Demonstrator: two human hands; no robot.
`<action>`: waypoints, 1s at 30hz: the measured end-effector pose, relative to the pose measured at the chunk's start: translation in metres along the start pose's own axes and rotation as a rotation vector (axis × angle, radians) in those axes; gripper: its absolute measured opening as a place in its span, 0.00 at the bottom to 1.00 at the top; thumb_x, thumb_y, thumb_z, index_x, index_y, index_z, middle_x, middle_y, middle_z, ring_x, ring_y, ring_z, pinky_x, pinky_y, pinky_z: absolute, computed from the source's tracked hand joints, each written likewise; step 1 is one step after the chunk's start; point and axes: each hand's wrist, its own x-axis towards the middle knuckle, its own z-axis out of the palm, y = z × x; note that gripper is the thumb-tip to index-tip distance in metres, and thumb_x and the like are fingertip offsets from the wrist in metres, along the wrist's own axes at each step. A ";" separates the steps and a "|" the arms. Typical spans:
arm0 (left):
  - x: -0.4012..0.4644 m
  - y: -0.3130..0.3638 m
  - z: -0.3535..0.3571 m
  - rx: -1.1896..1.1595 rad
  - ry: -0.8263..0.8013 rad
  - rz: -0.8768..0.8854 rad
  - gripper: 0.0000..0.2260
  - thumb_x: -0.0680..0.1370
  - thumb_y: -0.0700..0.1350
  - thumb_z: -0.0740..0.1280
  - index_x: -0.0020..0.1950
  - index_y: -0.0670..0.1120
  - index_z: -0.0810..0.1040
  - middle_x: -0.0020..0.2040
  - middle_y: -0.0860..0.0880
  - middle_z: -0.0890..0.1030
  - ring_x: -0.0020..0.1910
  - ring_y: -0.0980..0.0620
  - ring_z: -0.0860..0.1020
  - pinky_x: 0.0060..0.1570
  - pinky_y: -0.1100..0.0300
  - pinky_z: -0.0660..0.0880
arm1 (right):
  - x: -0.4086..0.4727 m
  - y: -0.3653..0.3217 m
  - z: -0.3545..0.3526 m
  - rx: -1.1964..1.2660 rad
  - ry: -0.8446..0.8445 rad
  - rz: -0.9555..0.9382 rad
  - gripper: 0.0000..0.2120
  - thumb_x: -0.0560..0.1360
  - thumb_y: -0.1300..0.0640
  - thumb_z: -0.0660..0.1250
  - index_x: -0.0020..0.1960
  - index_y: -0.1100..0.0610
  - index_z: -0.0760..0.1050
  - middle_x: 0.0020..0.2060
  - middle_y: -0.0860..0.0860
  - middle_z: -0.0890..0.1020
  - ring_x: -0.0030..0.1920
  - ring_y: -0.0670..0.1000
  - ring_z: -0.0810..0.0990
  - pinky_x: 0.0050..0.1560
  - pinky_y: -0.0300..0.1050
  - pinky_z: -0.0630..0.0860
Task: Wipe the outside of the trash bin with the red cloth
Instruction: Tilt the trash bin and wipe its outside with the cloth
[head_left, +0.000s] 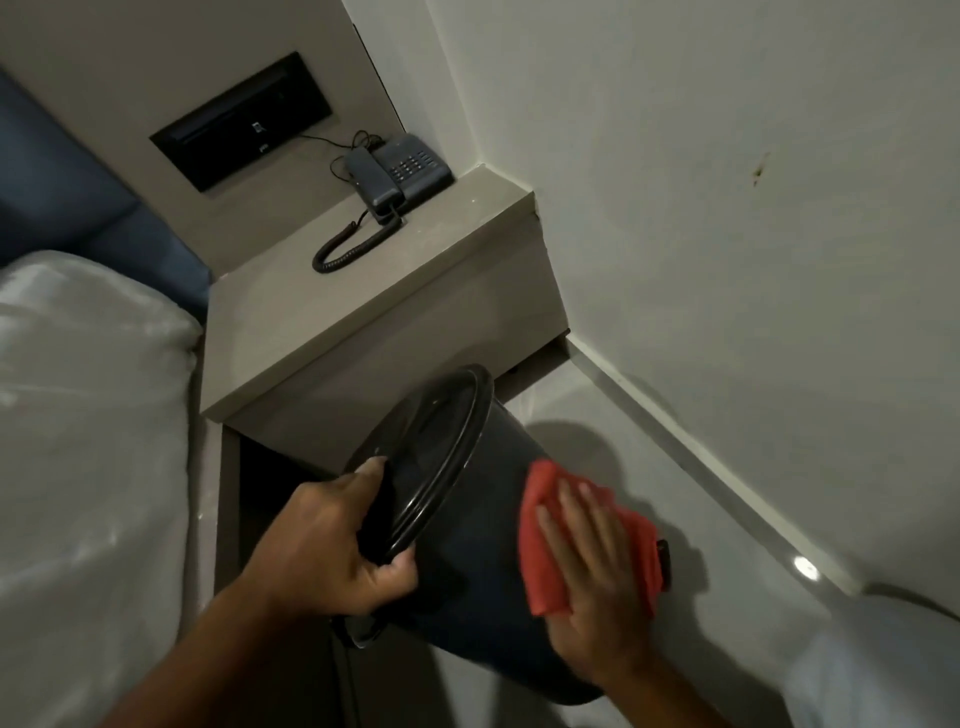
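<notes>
The left hand (332, 540) curls tight over the rim of the dark trash bin (467, 561), tipping it above the floor. The right hand (592, 577) lies flat, fingers spread, pressing the red cloth (540, 551) against its side. Beyond, a phone (400, 169) on the nightstand (363, 312); no legible writing.

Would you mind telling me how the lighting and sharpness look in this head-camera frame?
Head view: dim and soft overall; the trash bin casts a shadow on the floor; a bright glare spot sits near the baseboard; wide-angle distortion tilts the walls; the pillow looks blurred.
</notes>
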 end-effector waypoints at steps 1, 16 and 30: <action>0.000 0.000 0.001 0.009 0.010 0.010 0.26 0.69 0.57 0.71 0.59 0.41 0.76 0.37 0.63 0.74 0.29 0.70 0.74 0.28 0.78 0.68 | -0.004 0.006 -0.006 0.032 -0.004 0.110 0.30 0.81 0.42 0.55 0.81 0.49 0.54 0.81 0.49 0.56 0.79 0.59 0.60 0.71 0.68 0.65; 0.064 0.033 0.001 0.179 0.063 0.048 0.24 0.68 0.61 0.66 0.51 0.42 0.77 0.32 0.53 0.77 0.24 0.57 0.74 0.25 0.68 0.68 | 0.102 -0.042 -0.013 0.342 0.200 0.299 0.28 0.80 0.47 0.57 0.78 0.55 0.63 0.77 0.53 0.68 0.77 0.51 0.63 0.72 0.62 0.66; 0.048 0.013 -0.015 0.199 0.021 -0.170 0.21 0.73 0.61 0.60 0.54 0.46 0.77 0.32 0.56 0.76 0.27 0.61 0.78 0.25 0.66 0.77 | 0.050 -0.028 0.017 -0.019 0.155 0.171 0.33 0.75 0.48 0.63 0.79 0.48 0.57 0.76 0.55 0.67 0.74 0.62 0.68 0.68 0.70 0.67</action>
